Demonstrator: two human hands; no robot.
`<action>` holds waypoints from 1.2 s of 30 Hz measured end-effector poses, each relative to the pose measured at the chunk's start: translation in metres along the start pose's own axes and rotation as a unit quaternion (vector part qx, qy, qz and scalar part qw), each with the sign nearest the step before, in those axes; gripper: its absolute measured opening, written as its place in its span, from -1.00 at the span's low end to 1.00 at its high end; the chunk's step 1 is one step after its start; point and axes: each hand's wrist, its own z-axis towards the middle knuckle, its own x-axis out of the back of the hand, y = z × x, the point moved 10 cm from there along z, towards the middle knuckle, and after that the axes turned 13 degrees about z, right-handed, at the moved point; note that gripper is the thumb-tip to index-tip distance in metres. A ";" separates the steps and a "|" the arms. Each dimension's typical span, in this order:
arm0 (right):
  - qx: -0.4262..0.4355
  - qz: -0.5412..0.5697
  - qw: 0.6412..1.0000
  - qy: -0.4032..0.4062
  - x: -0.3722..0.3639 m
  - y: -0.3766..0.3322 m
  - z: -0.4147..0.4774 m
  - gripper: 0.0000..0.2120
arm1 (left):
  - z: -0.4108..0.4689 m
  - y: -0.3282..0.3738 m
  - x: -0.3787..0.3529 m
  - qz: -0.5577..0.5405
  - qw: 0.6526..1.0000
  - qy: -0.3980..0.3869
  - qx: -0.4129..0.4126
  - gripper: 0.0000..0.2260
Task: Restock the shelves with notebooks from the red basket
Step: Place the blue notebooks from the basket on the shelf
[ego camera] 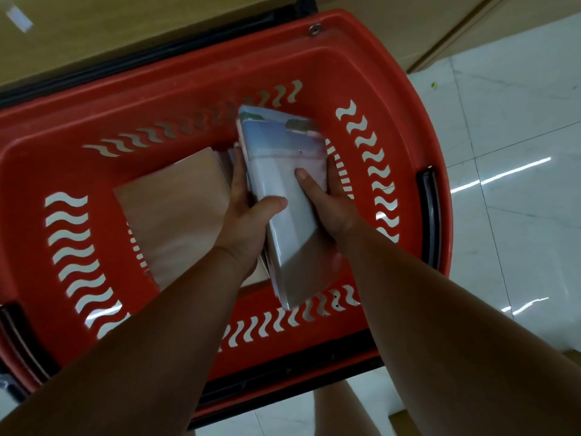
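Observation:
A red basket with wavy slots fills the view from above. Inside it, both of my hands grip a stack of notebooks wrapped in clear film, its top cover showing a pale landscape. My left hand holds the stack's left edge, thumb laid across the cover. On the right edge is my right hand, thumb on top and fingers curled underneath. A tan-covered notebook stack lies flat in the basket to the left.
Black handles sit on the basket's rim at right and left. A tan wooden panel runs along the top of the view. White glossy floor tiles lie to the right. My knee shows at the bottom.

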 end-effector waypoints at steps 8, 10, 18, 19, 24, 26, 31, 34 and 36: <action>-0.022 0.025 0.999 -0.021 0.004 -0.004 0.000 0.13 | -0.003 0.018 -0.006 -0.028 0.999 -0.022 0.008 -0.13; -0.035 0.056 0.997 -0.028 0.004 -0.007 -0.007 0.08 | -0.009 0.026 -0.007 -0.037 0.999 -0.029 0.008 -0.15; 0.003 0.084 0.994 -0.070 -0.053 -0.055 -0.080 -0.05 | -0.073 0.041 0.062 -0.117 0.991 -0.011 0.071 -0.64; 0.006 0.070 0.996 -0.062 -0.064 -0.056 -0.087 0.05 | -0.080 0.040 0.078 -0.113 0.990 -0.007 0.080 -0.63; 0.009 -0.110 0.993 -0.030 -0.087 -0.047 -0.094 0.21 | -0.072 0.004 0.128 -0.076 0.985 0.024 0.154 -0.69; 0.012 -0.140 0.990 -0.028 -0.084 -0.044 -0.086 0.18 | -0.064 -0.008 0.131 -0.082 0.982 0.025 0.171 -0.70; 0.015 -0.074 0.994 -0.075 -0.082 -0.044 -0.070 -0.03 | -0.055 -0.026 0.134 -0.092 0.977 0.030 0.191 -0.62; 0.021 -0.026 0.993 -0.113 -0.081 -0.046 -0.059 -0.12 | -0.046 -0.029 0.139 -0.074 0.980 0.031 0.181 -0.61; 0.013 -0.017 0.994 -0.105 -0.077 -0.044 -0.054 -0.08 | -0.042 -0.029 0.140 -0.062 0.983 0.025 0.170 -0.65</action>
